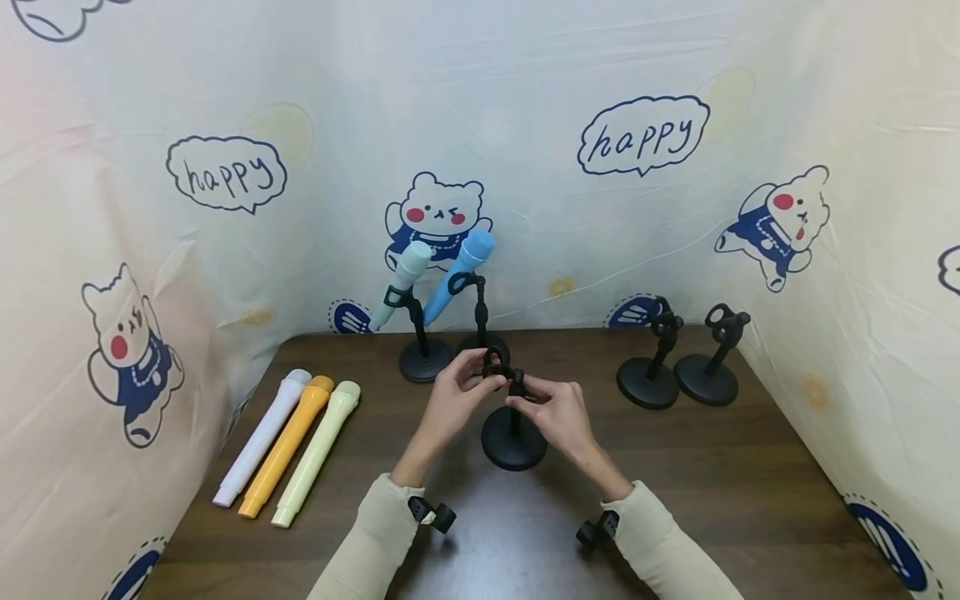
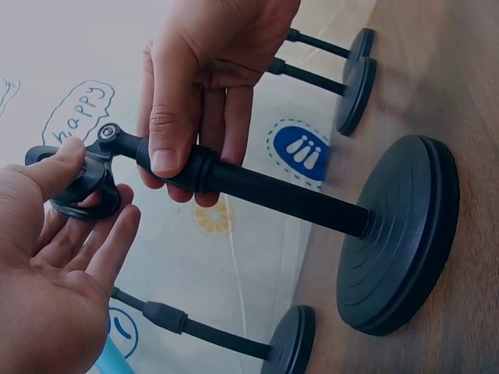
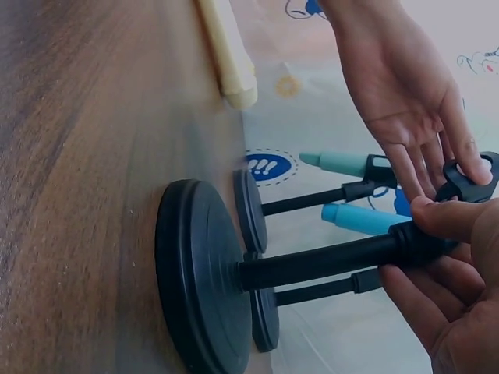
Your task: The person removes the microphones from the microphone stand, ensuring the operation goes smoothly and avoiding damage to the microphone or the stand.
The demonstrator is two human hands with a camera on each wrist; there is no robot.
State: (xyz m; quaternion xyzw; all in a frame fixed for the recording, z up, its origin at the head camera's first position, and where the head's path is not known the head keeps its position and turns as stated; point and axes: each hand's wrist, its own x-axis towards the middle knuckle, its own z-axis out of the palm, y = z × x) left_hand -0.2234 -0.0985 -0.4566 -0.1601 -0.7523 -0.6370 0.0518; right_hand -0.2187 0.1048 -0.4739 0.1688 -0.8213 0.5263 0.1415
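A black microphone stand (image 1: 514, 442) with a round base stands upright on the table between both hands. My left hand (image 1: 459, 400) pinches the ring-shaped clip (image 2: 90, 183) at its top between thumb and fingers. The right hand (image 1: 558, 414) grips the upper pole just under the joint, thumb on the near side in the left wrist view. No microphone sits in this clip. Behind it, two similar stands (image 1: 425, 360) hold a mint toy microphone (image 1: 411, 265) and a blue toy microphone (image 1: 461, 271), both tilted.
On the table's left lie three toy microphones side by side: white (image 1: 262, 437), orange (image 1: 287, 446) and pale yellow (image 1: 317, 454). Two more black stands (image 1: 648, 383) with bare clips stand at the back right. A printed cloth (image 1: 510, 108) hangs behind the wooden table (image 1: 720, 492).
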